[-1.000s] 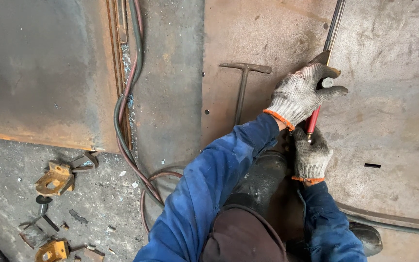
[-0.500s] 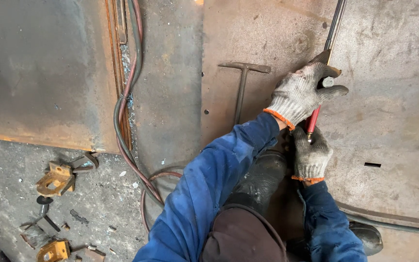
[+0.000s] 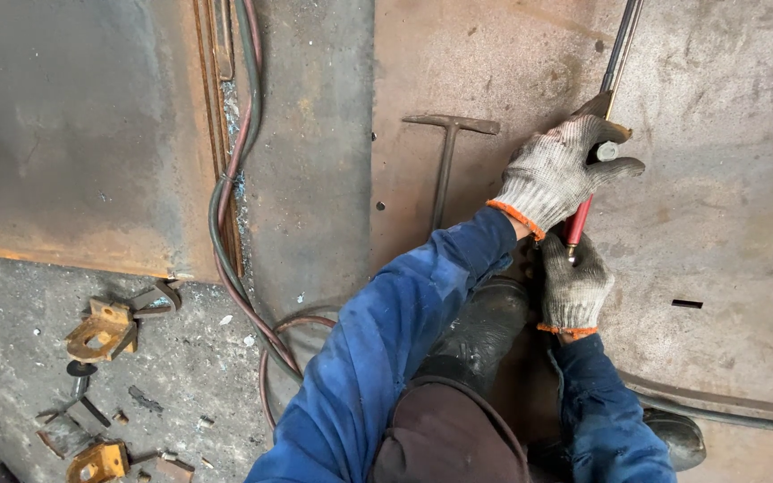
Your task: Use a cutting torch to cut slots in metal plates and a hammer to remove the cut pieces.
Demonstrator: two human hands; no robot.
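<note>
Head view, item list. My left hand [image 3: 555,174], in a knit work glove, has its grip clamped around the upper body of a cutting torch [image 3: 594,152], thumb laid over a small round knob. My right hand [image 3: 573,282], gloved alike, is closed on the torch's red handle [image 3: 577,222] just below. Torch tube [image 3: 621,45] runs up and away over a rusty steel plate [image 3: 726,179], on which I crouch. T-shaped steel bar [image 3: 447,156] lies flat on the plate, near my left sleeve. Hoses [image 3: 230,224] trail along the floor between plates. Yellowed metal clamps [image 3: 100,329] and scraps lie on the concrete, well apart.
</note>
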